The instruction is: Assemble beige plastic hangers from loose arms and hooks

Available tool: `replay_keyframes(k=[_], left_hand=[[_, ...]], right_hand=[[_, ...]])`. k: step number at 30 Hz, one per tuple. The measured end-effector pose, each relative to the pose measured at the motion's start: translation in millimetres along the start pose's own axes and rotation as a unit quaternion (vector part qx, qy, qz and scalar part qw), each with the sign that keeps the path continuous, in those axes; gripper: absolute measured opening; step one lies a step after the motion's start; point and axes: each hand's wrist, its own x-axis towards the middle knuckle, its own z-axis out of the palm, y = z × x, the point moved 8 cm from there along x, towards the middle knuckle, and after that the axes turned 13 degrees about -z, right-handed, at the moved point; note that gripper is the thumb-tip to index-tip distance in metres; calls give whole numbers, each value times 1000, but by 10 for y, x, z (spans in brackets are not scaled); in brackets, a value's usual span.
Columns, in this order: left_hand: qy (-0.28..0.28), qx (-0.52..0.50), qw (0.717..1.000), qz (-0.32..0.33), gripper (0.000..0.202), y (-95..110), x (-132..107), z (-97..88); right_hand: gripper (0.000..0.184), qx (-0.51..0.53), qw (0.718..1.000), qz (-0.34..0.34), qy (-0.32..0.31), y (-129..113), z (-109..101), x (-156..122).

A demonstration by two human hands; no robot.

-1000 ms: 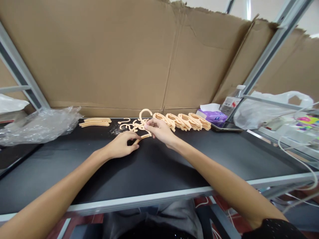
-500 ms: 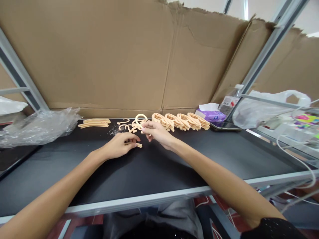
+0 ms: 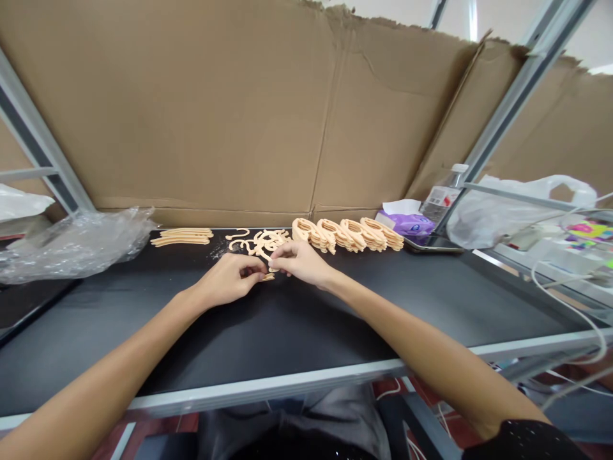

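My left hand (image 3: 230,281) and my right hand (image 3: 299,262) meet over the black tabletop (image 3: 287,319). Both pinch a small tan plastic piece (image 3: 268,276) between their fingertips. Just behind them lies a loose heap of tan hook-shaped pieces (image 3: 261,242). To the right of that heap, a row of stacked tan rings (image 3: 349,234) lines the back of the table. A bundle of straight tan strips (image 3: 182,236) lies at the back left.
A cardboard wall (image 3: 268,108) closes off the back. Crumpled clear plastic (image 3: 71,243) sits at left. At right are a purple tissue pack (image 3: 412,222), a water bottle (image 3: 443,193), a white plastic bag (image 3: 517,207) and cables (image 3: 575,306). The metal table edge (image 3: 287,383) runs along the front.
My right hand dropped the curved hook onto the heap and came down to the left hand. Both hands now pinch the small piece together.
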Motion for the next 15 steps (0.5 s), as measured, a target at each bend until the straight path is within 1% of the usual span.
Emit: replay_keyframes(k=[6,11,15], left_hand=[[10,59,997,56,29,84,-37,52],[19,107,993,40,31,71,-34,56],[17,133,990,50,31,99,-48,48]], right_hand=[[6,-34,998,16,-57,79,46,-13],[6,-26,998,-1,-58,59,31,-14],[6,-33,997,-24,-69,45,63,-10]])
